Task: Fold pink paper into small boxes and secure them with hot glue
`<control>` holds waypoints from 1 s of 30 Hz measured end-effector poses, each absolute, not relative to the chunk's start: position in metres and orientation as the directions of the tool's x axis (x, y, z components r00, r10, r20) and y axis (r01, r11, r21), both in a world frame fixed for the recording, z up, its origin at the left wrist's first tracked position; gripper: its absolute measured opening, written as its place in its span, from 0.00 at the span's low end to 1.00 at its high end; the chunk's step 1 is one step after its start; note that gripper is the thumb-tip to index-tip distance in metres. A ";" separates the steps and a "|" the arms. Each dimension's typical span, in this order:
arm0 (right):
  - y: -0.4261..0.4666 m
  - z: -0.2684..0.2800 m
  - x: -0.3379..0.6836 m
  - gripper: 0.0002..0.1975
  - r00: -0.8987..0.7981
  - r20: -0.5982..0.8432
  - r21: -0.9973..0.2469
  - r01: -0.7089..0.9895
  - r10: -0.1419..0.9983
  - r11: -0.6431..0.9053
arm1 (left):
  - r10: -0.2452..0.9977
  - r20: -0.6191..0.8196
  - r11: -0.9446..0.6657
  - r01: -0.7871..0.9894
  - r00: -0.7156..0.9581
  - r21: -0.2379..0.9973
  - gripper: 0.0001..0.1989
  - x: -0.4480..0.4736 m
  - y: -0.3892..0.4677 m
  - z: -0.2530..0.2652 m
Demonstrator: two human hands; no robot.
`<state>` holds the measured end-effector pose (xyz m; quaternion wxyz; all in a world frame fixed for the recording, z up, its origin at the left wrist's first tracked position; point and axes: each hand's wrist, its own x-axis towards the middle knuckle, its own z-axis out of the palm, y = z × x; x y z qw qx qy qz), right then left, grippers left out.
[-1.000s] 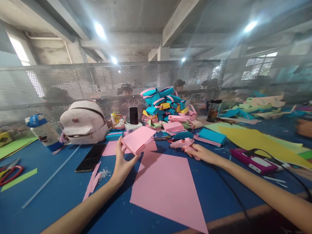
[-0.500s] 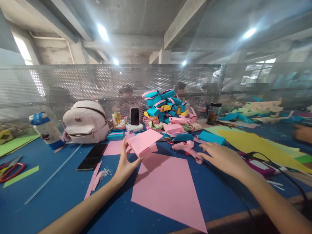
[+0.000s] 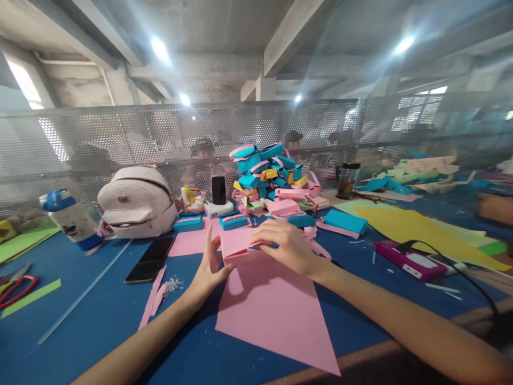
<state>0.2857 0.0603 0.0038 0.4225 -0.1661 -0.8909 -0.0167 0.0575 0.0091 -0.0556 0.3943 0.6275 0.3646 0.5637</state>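
Observation:
My left hand grips the left end of a folded pink paper piece, thumb at its lower edge and fingers behind. My right hand has its fingers closed on the right side of the same piece; the fingertips are partly hidden. Beneath both hands a large pink paper sheet lies flat on the blue table. A pink glue gun rests just beyond my right wrist, mostly covered by the hand. Blue folded paper boxes with pink strips stand behind the piece.
A heap of folded paper pieces rises at the back. To the left are a black phone, a white backpack, a bottle and scissors. On the right lie a purple device with a cable and yellow sheets.
My right hand has moved left from beside the glue gun and taken hold of the folded pink paper. The piece has come down slightly and turned, still in my left hand.

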 end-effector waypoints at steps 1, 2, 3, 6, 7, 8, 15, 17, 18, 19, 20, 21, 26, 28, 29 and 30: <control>0.061 0.000 0.285 0.08 -0.560 0.775 -0.152 0.286 0.294 0.946 | 0.918 0.388 -0.390 0.004 0.082 0.921 0.55 0.058 0.008 -0.055; 0.062 -0.004 0.284 0.07 -0.539 0.786 -0.186 0.264 0.304 0.947 | 0.931 0.357 -0.358 -0.008 0.068 0.934 0.54 0.058 0.007 -0.055; 0.061 -0.007 0.284 0.07 -0.524 0.793 -0.211 0.245 0.312 0.946 | 0.942 0.331 -0.330 -0.025 0.058 0.944 0.53 0.059 0.006 -0.055; 0.057 -0.015 0.285 0.07 -0.495 0.807 -0.259 0.195 0.323 0.946 | 0.959 0.280 -0.277 -0.088 0.032 0.957 0.53 0.061 0.004 -0.055; 0.056 -0.018 0.285 0.08 -0.487 0.811 -0.273 0.175 0.324 0.946 | 0.963 0.268 -0.264 -0.105 0.027 0.959 0.53 0.063 0.003 -0.055; 0.055 -0.019 0.286 0.08 -0.478 0.815 -0.289 0.157 0.329 0.944 | 0.965 0.260 -0.256 -0.121 0.023 0.959 0.54 0.064 0.003 -0.055; 0.048 -0.023 0.285 0.08 -0.420 0.839 -0.344 0.087 0.347 0.935 | 0.958 0.283 -0.264 -0.227 0.054 0.937 0.51 0.066 0.004 -0.057; 0.047 -0.023 0.285 0.09 -0.413 0.839 -0.354 0.077 0.353 0.932 | 0.959 0.279 -0.259 -0.240 0.054 0.936 0.50 0.066 0.005 -0.058; 0.047 -0.024 0.285 0.09 -0.413 0.838 -0.360 0.073 0.356 0.930 | 0.960 0.276 -0.255 -0.244 0.056 0.936 0.50 0.065 0.005 -0.059; 0.046 -0.024 0.284 0.09 -0.412 0.837 -0.364 0.070 0.360 0.929 | 0.961 0.272 -0.250 -0.247 0.055 0.936 0.50 0.065 0.004 -0.059; 0.046 -0.024 0.284 0.09 -0.409 0.837 -0.368 0.067 0.362 0.927 | 0.962 0.267 -0.246 -0.248 0.054 0.937 0.49 0.065 0.004 -0.059; 0.046 -0.025 0.284 0.10 -0.406 0.838 -0.372 0.065 0.365 0.926 | 0.963 0.263 -0.242 -0.250 0.054 0.938 0.49 0.066 0.003 -0.059; 0.047 -0.026 0.283 0.09 -0.392 0.843 -0.377 0.057 0.368 0.924 | 0.961 0.269 -0.240 -0.287 0.062 0.927 0.49 0.067 0.001 -0.057; 0.047 -0.027 0.283 0.09 -0.388 0.844 -0.378 0.057 0.369 0.924 | 0.963 0.263 -0.232 -0.306 0.064 0.923 0.49 0.067 0.002 -0.058; 0.047 -0.028 0.282 0.09 -0.388 0.844 -0.379 0.058 0.371 0.924 | 0.965 0.256 -0.223 -0.315 0.065 0.922 0.49 0.067 0.003 -0.059; 0.047 -0.028 0.282 0.09 -0.390 0.842 -0.381 0.059 0.372 0.923 | 0.967 0.247 -0.214 -0.325 0.066 0.921 0.50 0.067 0.004 -0.061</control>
